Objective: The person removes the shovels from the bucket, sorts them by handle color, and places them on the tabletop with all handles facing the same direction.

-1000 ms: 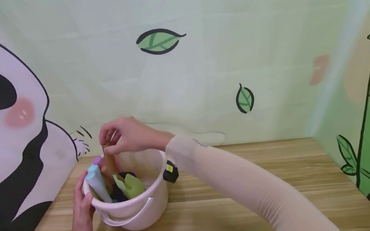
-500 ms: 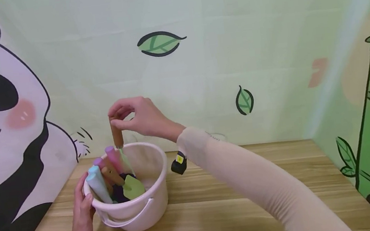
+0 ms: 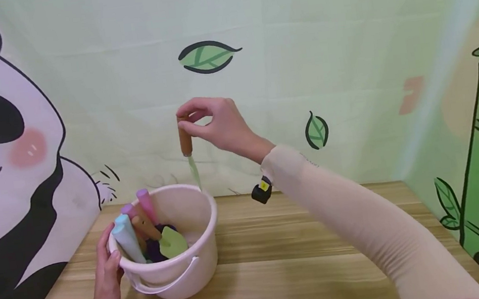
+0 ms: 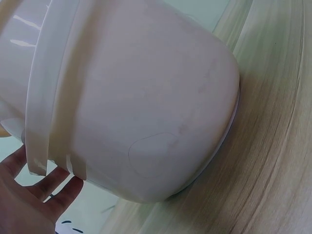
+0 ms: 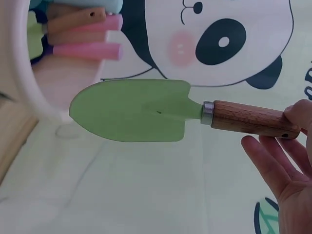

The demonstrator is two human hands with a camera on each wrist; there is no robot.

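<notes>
My right hand [image 3: 222,121] pinches a garden trowel [image 5: 131,111] by the end of its brown wooden handle [image 3: 184,136]. The trowel has a green blade and hangs point down just above the right back part of the bucket rim. A white bucket [image 3: 187,275] stands on the wooden table, and my left hand [image 3: 108,275] grips its left rim, thumb over the edge. Inside lean a second green trowel [image 3: 173,242] with a wooden handle, light blue handles [image 3: 125,236], and pink and purple handles [image 3: 146,206]. What lies at the bottom is mostly hidden.
The wood-grain table [image 3: 308,270] runs up to a printed backdrop [image 3: 257,77] with a panda and leaves. A white bail handle [image 3: 170,282] hangs on the bucket's front. A black wrist camera [image 3: 262,190] hangs below my right sleeve.
My right hand has lifted the trowel up out of the bucket and carried it to the right. My left hand and the bucket have stayed in place.
</notes>
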